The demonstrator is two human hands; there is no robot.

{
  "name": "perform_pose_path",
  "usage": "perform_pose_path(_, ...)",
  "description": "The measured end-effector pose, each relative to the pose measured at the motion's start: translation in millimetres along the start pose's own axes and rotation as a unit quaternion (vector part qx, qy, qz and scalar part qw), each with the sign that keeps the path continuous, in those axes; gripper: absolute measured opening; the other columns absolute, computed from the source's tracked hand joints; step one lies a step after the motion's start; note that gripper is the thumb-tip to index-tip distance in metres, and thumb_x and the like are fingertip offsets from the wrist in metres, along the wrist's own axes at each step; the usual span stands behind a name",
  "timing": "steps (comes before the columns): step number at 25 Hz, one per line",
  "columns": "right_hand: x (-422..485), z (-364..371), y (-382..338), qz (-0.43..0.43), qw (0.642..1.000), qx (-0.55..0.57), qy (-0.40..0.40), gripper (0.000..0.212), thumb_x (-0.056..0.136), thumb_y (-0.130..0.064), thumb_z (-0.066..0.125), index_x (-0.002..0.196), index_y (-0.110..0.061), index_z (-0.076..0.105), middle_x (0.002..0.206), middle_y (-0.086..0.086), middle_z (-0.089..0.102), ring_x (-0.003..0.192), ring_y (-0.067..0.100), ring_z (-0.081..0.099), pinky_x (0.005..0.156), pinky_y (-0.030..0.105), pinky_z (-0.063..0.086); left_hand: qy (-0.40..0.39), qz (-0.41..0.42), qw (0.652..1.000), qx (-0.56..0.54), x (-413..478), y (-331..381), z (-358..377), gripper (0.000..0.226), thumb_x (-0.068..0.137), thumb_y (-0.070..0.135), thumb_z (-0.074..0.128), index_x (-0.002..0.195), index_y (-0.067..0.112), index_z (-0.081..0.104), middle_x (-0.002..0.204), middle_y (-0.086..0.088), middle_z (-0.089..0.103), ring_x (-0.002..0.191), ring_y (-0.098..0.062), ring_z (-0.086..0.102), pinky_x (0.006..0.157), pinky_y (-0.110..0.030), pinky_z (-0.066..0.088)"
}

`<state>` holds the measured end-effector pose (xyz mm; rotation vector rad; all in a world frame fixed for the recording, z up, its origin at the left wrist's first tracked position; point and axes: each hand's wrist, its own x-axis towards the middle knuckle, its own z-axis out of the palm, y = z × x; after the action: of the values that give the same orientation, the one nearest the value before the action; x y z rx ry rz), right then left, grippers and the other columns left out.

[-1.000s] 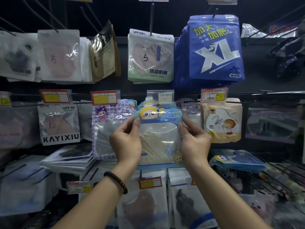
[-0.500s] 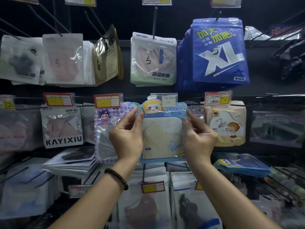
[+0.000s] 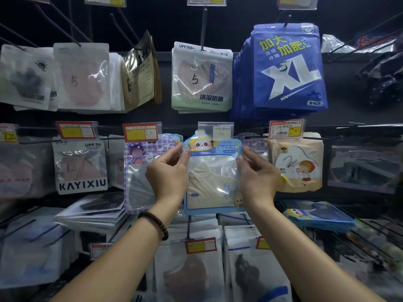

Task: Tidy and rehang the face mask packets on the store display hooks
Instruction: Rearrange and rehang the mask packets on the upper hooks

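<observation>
A light-blue cartoon mask packet (image 3: pixel 212 179) with a cream mask inside is held up in the middle row of the display, its top right under a clear price tag holder (image 3: pixel 216 130) at the hook's tip. My left hand (image 3: pixel 168 175) pinches its upper left edge. At the upper right edge, my right hand (image 3: pixel 257 177) pinches the packet. Whether the packet's hole is on the hook is hidden behind the tag.
A purple cartoon packet (image 3: pixel 139 171) hangs just left, a peach one (image 3: pixel 296 162) just right. Above hang a green UPF100+ pack (image 3: pixel 201 77) and blue XL packs (image 3: pixel 287 68). A loose stack of blue packets (image 3: pixel 320 215) lies on wire hooks at lower right. Bare hooks jut out at the top left.
Both hands lifted the blue packet upward from below the price tag until its top reached the tag holder. The grip stayed at its two upper edges.
</observation>
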<state>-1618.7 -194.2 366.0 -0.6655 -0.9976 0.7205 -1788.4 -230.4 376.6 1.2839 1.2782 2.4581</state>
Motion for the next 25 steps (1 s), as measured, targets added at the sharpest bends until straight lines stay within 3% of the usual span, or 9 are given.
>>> perform_pose_path(4,3.4,-1.5,-0.5,-0.029,0.994,-0.102,-0.029,0.026,0.099,-0.015,0.077,0.123,-0.022,0.082,0.1,-0.023,0.076,0.089,-0.013,0.071,0.094,0.022,0.063,-0.017,0.103,0.986,0.132,9.8,-1.6,-3.9,0.031,0.092,0.027,0.085,0.12,0.014,0.081,0.097,0.008,0.081,0.077,0.016,0.069,0.077,-0.004,0.053)
perform_pose_path(7,6.9,-2.1,-4.4,-0.057,0.977,-0.191,-0.072,0.033,0.103,-0.019,0.072,0.135,-0.025,0.075,0.106,-0.016,0.076,0.077,-0.01,0.068,0.073,0.011,0.058,-0.046,0.195,0.955,0.219,22.3,0.0,-4.3,0.03,0.094,0.027,0.083,0.118,0.01,0.081,0.095,-0.004,0.083,0.078,-0.003,0.071,0.079,-0.016,0.055)
perform_pose_path(8,8.0,-1.1,-6.6,-0.063,0.97,-0.217,-0.089,0.037,0.103,-0.02,0.071,0.14,-0.025,0.072,0.116,-0.01,0.078,0.086,-0.005,0.07,0.079,0.013,0.058,-0.055,0.209,0.946,0.242,26.8,0.7,-3.2,0.03,0.094,0.028,0.082,0.118,0.009,0.081,0.093,-0.006,0.083,0.078,-0.007,0.07,0.077,-0.016,0.053)
perform_pose_path(10,9.5,1.0,-9.4,-0.07,0.956,-0.256,-0.126,0.043,0.104,-0.024,0.068,0.147,-0.026,0.066,0.135,-0.004,0.074,0.116,0.011,0.07,0.103,0.034,0.059,-0.064,0.217,0.934,0.277,34.5,1.3,-1.0,0.03,0.095,0.029,0.081,0.117,0.009,0.081,0.09,-0.007,0.082,0.076,-0.012,0.069,0.075,-0.015,0.047)
perform_pose_path(13,9.1,1.1,-12.7,-0.073,0.933,-0.314,-0.159,0.05,0.102,-0.031,0.067,0.152,-0.03,0.061,0.141,-0.001,0.069,0.128,0.021,0.064,0.112,0.053,0.051,-0.067,0.229,0.921,0.307,40.6,-2.5,1.1,0.03,0.095,0.032,0.081,0.117,0.011,0.08,0.085,-0.004,0.08,0.079,-0.018,0.072,0.079,-0.024,0.049)
perform_pose_path(16,10.8,-5.5,-16.5,-0.068,0.929,-0.322,-0.171,0.05,0.104,-0.031,0.066,0.153,-0.03,0.059,0.139,0.0,0.068,0.123,0.017,0.064,0.107,0.044,0.054,-0.062,0.234,0.924,0.297,40.3,-6.9,1.2,0.03,0.093,0.029,0.082,0.117,0.012,0.078,0.081,0.0,0.076,0.075,-0.013,0.066,0.079,-0.028,0.053)
perform_pose_path(19,11.0,-25.7,-18.7,-0.077,0.922,-0.336,-0.175,0.045,0.106,-0.03,0.066,0.15,-0.028,0.061,0.131,-0.005,0.069,0.099,0.001,0.064,0.09,0.029,0.053,-0.064,0.262,0.929,0.254,22.5,-9.0,-2.8,0.02,0.096,0.018,0.078,0.112,0.014,0.067,0.08,0.004,0.065,0.071,-0.013,0.062,0.071,-0.037,0.06)
perform_pose_path(22,12.5,-62.0,-16.6,-0.068,0.912,-0.373,-0.155,0.035,0.103,-0.03,0.067,0.138,-0.025,0.069,0.116,-0.007,0.073,0.095,0.001,0.066,0.089,0.034,0.059,-0.1,0.349,0.907,0.215,-17.9,-7.7,-2.0,0.011,0.098,0.011,0.072,0.103,0.014,0.062,0.077,0.003,0.057,0.067,-0.015,0.056,0.061,-0.036,0.055)
perform_pose_path(25,23.9,-107.7,-17.0,-0.034,0.9,-0.414,-0.13,0.026,0.102,-0.028,0.068,0.127,-0.021,0.075,0.106,-0.003,0.075,0.095,0.013,0.069,0.09,0.039,0.06,-0.221,0.426,0.861,0.17,-59.5,-4.2,27.8,0.007,0.094,0.011,0.072,0.097,0.011,0.065,0.078,0.002,0.055,0.067,-0.016,0.053,0.061,-0.033,0.049)
